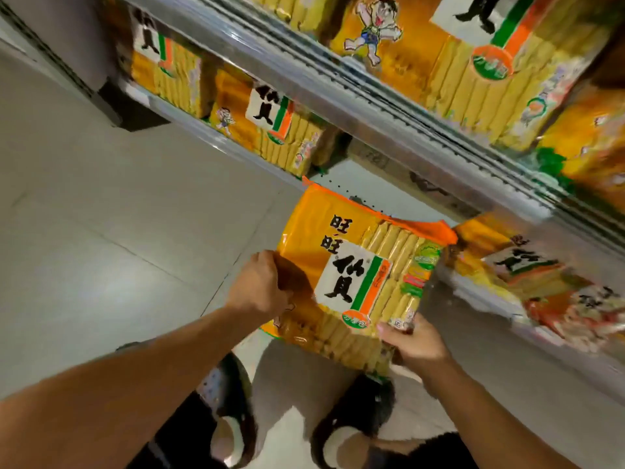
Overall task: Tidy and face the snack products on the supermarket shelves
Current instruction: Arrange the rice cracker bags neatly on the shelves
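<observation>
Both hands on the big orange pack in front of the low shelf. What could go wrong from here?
1. The pack is held only at its left edge by the left hand and its bottom corner by the right hand; it may sag or slip.
2. Sliding it in could knock the slumped packs to its right.

Both forearms are bare, with no sleeve showing down to the hands: left hand (pixel 258 286), right hand (pixel 414 343). On the feet are black open-toed slides, the left slide (pixel 223 397) and the right slide (pixel 355 411). A dark garment edge (pixel 449 448) shows at the near right.

Grey tiled floor (pixel 101 231), metal shelf edges (pixel 372 106), dim light
</observation>
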A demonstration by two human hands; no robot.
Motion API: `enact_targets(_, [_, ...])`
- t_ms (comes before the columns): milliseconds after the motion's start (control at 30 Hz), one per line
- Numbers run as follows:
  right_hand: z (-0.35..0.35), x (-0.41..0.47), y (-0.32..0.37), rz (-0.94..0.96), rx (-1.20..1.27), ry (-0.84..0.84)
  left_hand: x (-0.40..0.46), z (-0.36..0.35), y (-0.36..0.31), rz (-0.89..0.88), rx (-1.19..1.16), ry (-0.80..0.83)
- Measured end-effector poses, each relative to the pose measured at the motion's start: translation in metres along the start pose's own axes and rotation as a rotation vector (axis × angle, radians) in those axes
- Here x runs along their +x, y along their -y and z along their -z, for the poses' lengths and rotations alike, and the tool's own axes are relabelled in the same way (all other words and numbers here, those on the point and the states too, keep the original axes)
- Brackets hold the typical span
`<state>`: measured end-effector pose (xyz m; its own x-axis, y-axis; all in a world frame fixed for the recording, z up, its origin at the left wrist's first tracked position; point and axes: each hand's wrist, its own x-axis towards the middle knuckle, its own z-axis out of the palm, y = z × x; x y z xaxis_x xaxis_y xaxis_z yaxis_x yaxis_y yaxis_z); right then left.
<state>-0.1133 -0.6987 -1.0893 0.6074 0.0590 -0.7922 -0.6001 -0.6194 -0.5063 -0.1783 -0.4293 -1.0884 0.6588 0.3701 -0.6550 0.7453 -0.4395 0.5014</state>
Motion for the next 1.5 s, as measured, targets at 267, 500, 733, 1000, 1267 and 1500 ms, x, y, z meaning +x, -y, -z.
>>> enact_targets(267, [0.021,0.149,-0.006,0.293,0.156,-0.258,0.146,-0.058,-0.029,-0.405,-0.091,-0.282])
enact_targets(500, [0.036,0.206,0.038,0.563,0.248,-0.458,0.207,-0.047,-0.083,-0.592,-0.142,-0.438])
enact_targets(733, [0.037,0.212,0.052,0.646,0.267,-0.556,0.226,-0.039,-0.103,-0.619,-0.179,-0.470])
enact_targets(1000, [0.036,0.224,0.059,0.642,0.248,-0.533,0.236,-0.041,-0.109,-0.582,-0.110,-0.478])
enact_targets(1267, [0.028,0.238,0.052,0.527,0.202,-0.521,0.247,-0.050,-0.101,-0.552,0.087,-0.419])
enact_targets(1500, [0.030,0.241,0.051,0.496,0.228,-0.488,0.247,-0.050,-0.105,-0.499,0.097,-0.383])
